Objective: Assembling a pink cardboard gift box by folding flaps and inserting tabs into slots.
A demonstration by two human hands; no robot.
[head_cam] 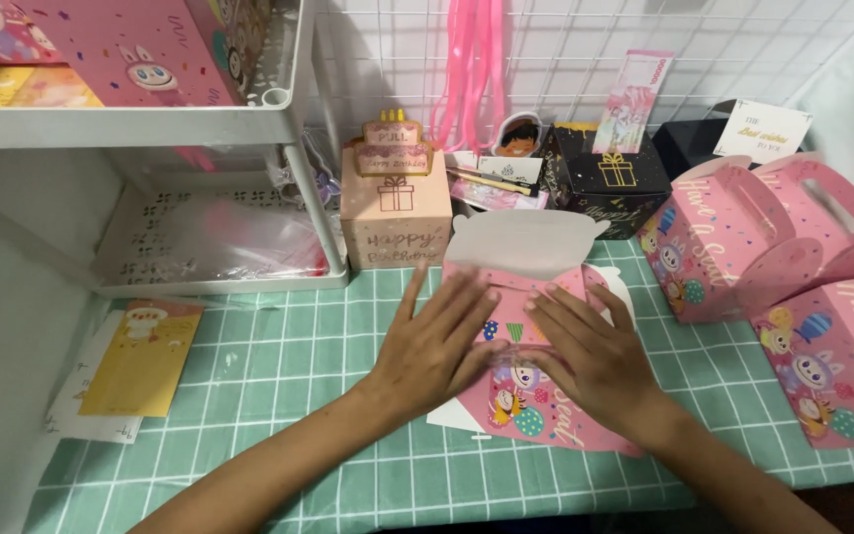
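A flat pink cartoon-printed gift box point(531, 396), its pale flap raised, is being pressed onto the desk point(279, 366) at lower centre. It is being touched by the left hand point(437, 341) and right hand point(590, 351), both spread open, nothing gripped.

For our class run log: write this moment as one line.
left hand: flat on pink box | right hand: flat on it | box flap: open | surface: green checked cloth
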